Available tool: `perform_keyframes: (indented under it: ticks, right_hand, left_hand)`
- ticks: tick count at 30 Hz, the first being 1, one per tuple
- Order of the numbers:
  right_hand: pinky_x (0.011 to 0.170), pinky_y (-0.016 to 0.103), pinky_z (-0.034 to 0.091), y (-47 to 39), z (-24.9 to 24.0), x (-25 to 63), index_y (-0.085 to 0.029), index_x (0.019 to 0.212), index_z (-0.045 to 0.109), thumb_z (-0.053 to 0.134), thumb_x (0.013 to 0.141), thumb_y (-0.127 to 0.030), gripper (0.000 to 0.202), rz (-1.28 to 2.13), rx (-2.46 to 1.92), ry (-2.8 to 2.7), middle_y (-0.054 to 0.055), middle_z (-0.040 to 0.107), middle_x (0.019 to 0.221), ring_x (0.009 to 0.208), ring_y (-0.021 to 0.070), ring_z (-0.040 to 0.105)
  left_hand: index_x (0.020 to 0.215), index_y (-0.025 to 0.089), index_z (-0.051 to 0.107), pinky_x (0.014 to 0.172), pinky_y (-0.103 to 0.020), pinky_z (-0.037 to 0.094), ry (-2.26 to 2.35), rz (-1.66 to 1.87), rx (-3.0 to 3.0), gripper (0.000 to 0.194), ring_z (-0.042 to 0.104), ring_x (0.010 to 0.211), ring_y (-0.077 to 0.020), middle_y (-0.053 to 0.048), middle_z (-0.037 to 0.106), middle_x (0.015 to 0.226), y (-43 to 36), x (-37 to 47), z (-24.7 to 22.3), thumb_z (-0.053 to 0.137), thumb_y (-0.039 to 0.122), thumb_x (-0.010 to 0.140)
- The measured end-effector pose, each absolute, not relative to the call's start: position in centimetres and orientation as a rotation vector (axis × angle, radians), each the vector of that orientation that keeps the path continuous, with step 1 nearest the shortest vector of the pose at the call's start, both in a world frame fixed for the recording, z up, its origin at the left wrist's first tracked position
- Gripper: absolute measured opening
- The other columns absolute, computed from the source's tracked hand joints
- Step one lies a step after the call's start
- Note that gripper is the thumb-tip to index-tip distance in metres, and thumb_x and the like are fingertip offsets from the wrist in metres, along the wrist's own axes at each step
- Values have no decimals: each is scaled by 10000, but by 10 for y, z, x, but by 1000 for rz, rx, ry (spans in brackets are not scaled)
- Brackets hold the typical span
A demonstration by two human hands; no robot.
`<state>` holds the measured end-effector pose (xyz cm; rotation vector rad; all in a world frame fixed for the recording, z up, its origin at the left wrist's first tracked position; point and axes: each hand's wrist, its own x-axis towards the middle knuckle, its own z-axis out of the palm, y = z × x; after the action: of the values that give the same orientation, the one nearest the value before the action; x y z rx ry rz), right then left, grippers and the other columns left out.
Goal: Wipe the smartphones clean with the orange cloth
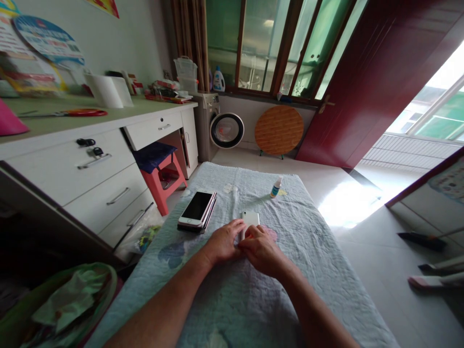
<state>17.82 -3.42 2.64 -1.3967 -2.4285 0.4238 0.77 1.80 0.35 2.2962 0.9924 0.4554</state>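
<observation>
A white phone (251,218) lies back side up on the cloth-covered table, its lower part hidden by my hands. My left hand (225,240) rests against its left edge, fingers together and curved over it. Bent and closed, the fingers of my right hand (261,249) press on its lower part; whether they pinch something small is hidden. To the left sits a stack of phones (197,209), the top one white with a dark screen facing up. A small bottle with a blue label (276,187) stands behind and to the right of the white phone.
The light blue quilted cloth (308,232) covers the table. At the left are a white desk (108,174), a pink stool (165,179) and a green bin (108,275). Further back stand a washing machine (206,108) with its round door open and a round wooden board (279,129).
</observation>
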Motion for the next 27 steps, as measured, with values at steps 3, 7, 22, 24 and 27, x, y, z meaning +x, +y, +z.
perform_keyframes:
  ticks: [3, 7, 22, 24, 27]
  right_hand:
    - [799, 296, 338, -34, 30, 183, -242, 791, 735, 604, 862, -181, 160, 469, -1403, -2412, 27, 552, 885, 856, 157, 446]
    - [811, 286, 347, -35, 33, 194, -264, 811, 752, 610, 850, -148, 187, 553, -1458, -2351, 26, 576, 894, 887, 161, 467]
    - [755, 250, 369, -36, 26, 185, -174, 821, 653, 644, 824, -144, 31, 584, -1477, -2289, 23, 591, 862, 819, 143, 531]
    - [750, 245, 378, -36, 25, 182, -171, 825, 637, 653, 825, -163, 18, 581, -1455, -2289, 25, 593, 869, 828, 145, 539]
    - [758, 244, 386, -37, 23, 178, -178, 850, 637, 639, 840, -171, 13, 539, -1427, -2312, 28, 593, 883, 844, 149, 544]
  left_hand:
    - [1328, 166, 505, 1098, -361, 363, 995, 422, 2317, 737, 449, 1318, -289, -152, 429, 1459, 18, 7, 4, 751, 401, 674]
    - [1338, 143, 503, 1106, -357, 349, 994, 403, 2320, 799, 435, 1328, -294, -165, 416, 1467, 18, 5, 6, 768, 494, 671]
    - [1293, 148, 561, 1110, -329, 346, 984, 459, 2235, 437, 458, 1311, -239, -113, 469, 1438, 16, 4, 14, 363, 364, 970]
    - [1291, 165, 564, 1111, -333, 347, 975, 466, 2228, 410, 456, 1313, -230, -99, 468, 1443, 17, 4, 13, 385, 296, 946]
    - [1301, 163, 550, 1112, -345, 340, 995, 435, 2236, 424, 444, 1322, -226, -98, 457, 1454, 19, 4, 10, 431, 236, 900]
